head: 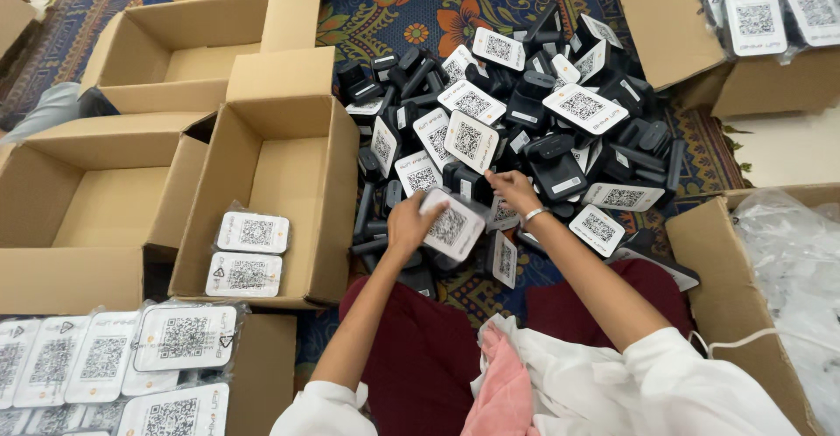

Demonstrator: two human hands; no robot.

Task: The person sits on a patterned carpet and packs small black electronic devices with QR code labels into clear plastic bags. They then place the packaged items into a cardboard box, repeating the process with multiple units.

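While left hand (409,224) grips white-faced device (453,224), right hand (514,189) reaching pile (542,112)

- Bright, even daylight fills the scene; shadows are soft and short.
- Beyond the right hand (514,189), the pale floor (787,152) at the frame's edge is nearly washed out.
- Left of the left hand (409,224), mild glare sits on plastic-wrapped white cards (252,252).
- Wide-angle bending curves the cardboard boxes (289,165) at the edges.
- Focus is sharp throughout.
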